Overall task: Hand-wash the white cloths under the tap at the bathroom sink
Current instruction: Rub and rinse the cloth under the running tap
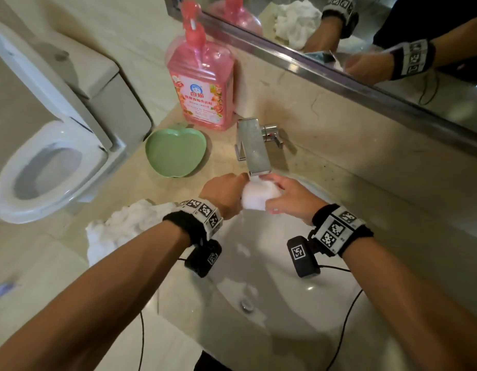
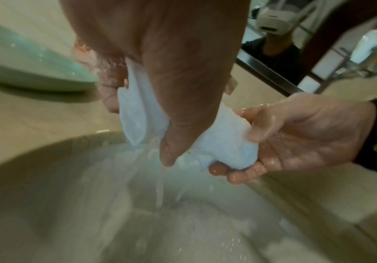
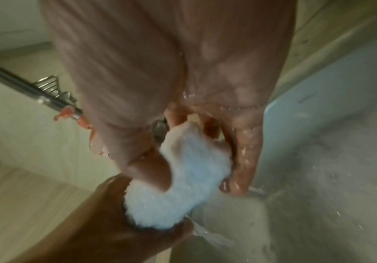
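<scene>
With 2 hands (image 1: 258,194) gripping 1 sodden cloth (image 1: 260,197) beneath the tap (image 1: 254,148), hard wringing could splash water onto the desk (image 1: 221,153).

Head view bright – wrist views dim, blurred.

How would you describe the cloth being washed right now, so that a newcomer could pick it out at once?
Start at the steel tap behind the sink. Just under its spout, the left hand and right hand grip a wet white cloth between them. Unlike the white cloth pile lying on the counter to the left, this one is balled up and dripping.
</scene>
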A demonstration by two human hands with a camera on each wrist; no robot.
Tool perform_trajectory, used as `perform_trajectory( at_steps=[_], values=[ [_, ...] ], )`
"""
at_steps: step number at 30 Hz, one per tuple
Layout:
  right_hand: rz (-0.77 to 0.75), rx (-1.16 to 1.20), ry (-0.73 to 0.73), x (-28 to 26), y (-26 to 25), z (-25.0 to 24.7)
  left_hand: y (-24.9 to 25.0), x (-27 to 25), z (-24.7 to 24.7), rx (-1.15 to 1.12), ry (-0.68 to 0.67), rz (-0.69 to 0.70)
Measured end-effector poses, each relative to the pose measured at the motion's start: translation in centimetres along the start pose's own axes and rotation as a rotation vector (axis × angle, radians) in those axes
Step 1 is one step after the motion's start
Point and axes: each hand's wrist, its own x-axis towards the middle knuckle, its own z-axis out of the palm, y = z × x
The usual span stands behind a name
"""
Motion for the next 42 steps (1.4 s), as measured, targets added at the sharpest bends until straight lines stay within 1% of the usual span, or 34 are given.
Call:
perform_trajectory(
  at_steps=[2,4,6,9,11,13,15,18,19,21,23,24,26,27,28,29,30,31,32,33,34,37,38,40,42],
  values=[
    [0.057,0.126,-0.105,-1.2,0.6,0.4,-0.2,-1.2,-0.5,0.091,0.0,0.136],
    [0.067,0.217,-0.149,-2.2,0.9,0.6,0.2,-2.5,-1.3,0.159,0.015,0.256],
    [0.078,0.252,-0.184,-3.1,1.0,0.5,0.9,-3.7,-2.1,0.194,0.032,0.348],
    [0.124,0.228,-0.264,-4.5,1.2,0.5,2.3,-4.9,-3.3,0.243,0.059,0.457],
    [0.111,0.132,-0.312,-5.4,1.0,0.5,3.4,-5.1,-3.8,0.269,0.056,0.52],
    [0.108,0.031,-0.314,-6.5,1.1,0.8,4.9,-5.3,-4.1,0.31,0.048,0.554],
    [0.1,-0.016,-0.242,-7.4,1.4,1.0,6.0,-5.3,-4.1,0.354,0.048,0.522],
    [0.085,-0.002,-0.134,-8.2,1.7,0.8,7.7,-5.1,-3.8,0.461,0.02,0.397],
    [0.071,-0.031,-0.112,-8.4,1.8,0.7,8.2,-5.0,-3.7,0.476,-0.003,0.357],
    [0.021,-0.216,-0.055,-8.5,2.0,0.6,8.7,-4.6,-3.3,0.496,-0.028,0.288],
    [-0.054,-0.528,0.006,-8.4,2.0,0.7,9.2,-4.2,-2.8,0.488,-0.031,0.244],
    [-0.118,-0.692,0.016,-8.2,2.1,1.0,9.6,-4.1,-2.5,0.506,-0.081,0.201],
    [-0.222,-0.956,0.006,-7.5,2.7,1.5,10.5,-3.5,-1.1,0.55,-0.225,0.024],
    [-0.237,-1.027,0.012,-7.4,3.0,1.7,11.3,-3.4,-0.4,0.633,-0.37,-0.116],
    [-0.237,-1.058,0.035,-7.4,3.4,1.8,11.9,-3.8,0.3,0.689,-0.585,-0.34],
    [-0.23,-1.076,0.07,-7.3,3.8,1.8,11.6,-3.7,1.2,0.731,-0.648,-0.499],
    [-0.228,-1.091,0.109,-7.1,4.2,1.8,12.0,-3.5,1.6,0.721,-0.614,-0.446],
    [-0.228,-1.111,0.133,-7.0,4.4,1.7,12.0,-2.9,2.0,0.581,-0.497,-0.294],
    [-0.236,-1.135,0.148,-7.0,4.7,1.7,11.2,-2.2,2.6,0.409,-0.443,-0.155],
    [-0.247,-1.163,0.156,-6.9,4.8,1.6,10.7,-2.5,2.4,0.32,-0.429,-0.108],
    [-0.264,-1.189,0.159,-6.9,4.8,1.5,10.5,-2.9,1.9,0.254,-0.421,-0.11],
    [-0.296,-1.245,0.157,-6.9,4.8,1.3,9.4,-2.4,2.1,0.005,-0.498,-0.025],
    [-0.304,-1.242,0.169,-6.8,4.7,1.2,9.1,-2.4,1.8,-0.041,-0.52,-0.008],
    [-0.328,-1.181,0.177,-6.8,4.5,1.0,8.2,-2.2,1.2,-0.105,-0.511,0.003],
    [-0.314,-1.033,0.148,-6.8,4.2,0.6,7.5,-2.2,0.6,-0.113,-0.498,0.022]
  ],
)
